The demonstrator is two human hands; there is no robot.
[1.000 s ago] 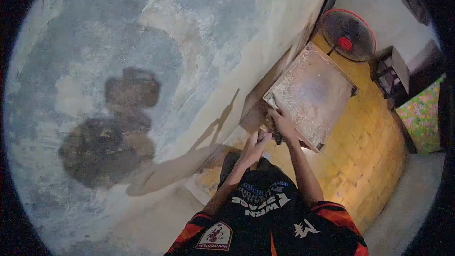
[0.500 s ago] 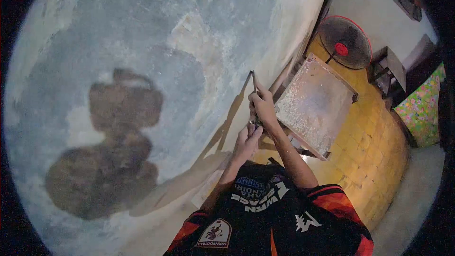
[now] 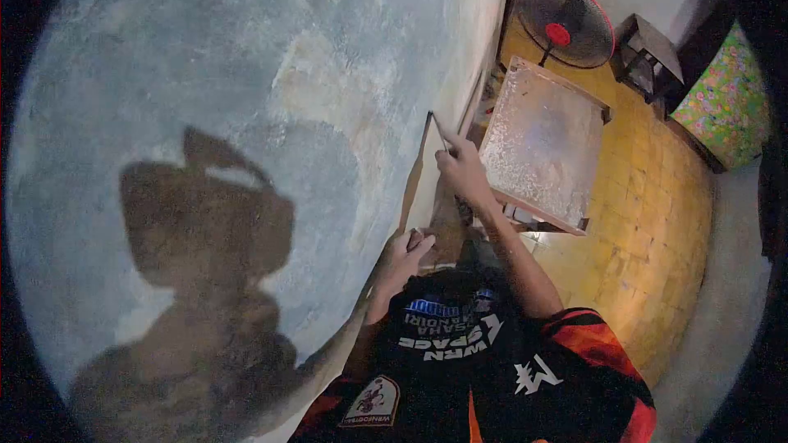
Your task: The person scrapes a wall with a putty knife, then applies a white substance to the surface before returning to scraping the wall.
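My right hand (image 3: 465, 171) is closed around a thin flat-bladed tool (image 3: 438, 128), perhaps a scraper seen nearly edge-on. The tool's dark tip meets or nearly meets the patchy blue-grey wall (image 3: 345, 57) on my left. Bare pale plaster and rough patches show on the wall. Lower down and closer to my chest, my left hand (image 3: 402, 258) is beside the wall with its fingers curled together. Whatever it may hold is hidden by the fingers.
A low worn table (image 3: 542, 139) with a speckled top stands right of my hands. Beyond it are a red-rimmed fan (image 3: 566, 23) and a dark stool (image 3: 648, 53). A flowered green cloth (image 3: 726, 98) hangs at the right, above yellow floor tiles (image 3: 648, 221).
My hands have moved apart; the left has dropped down and toward me, away from the right. The view has shifted, so the table and fan appear farther up and left.
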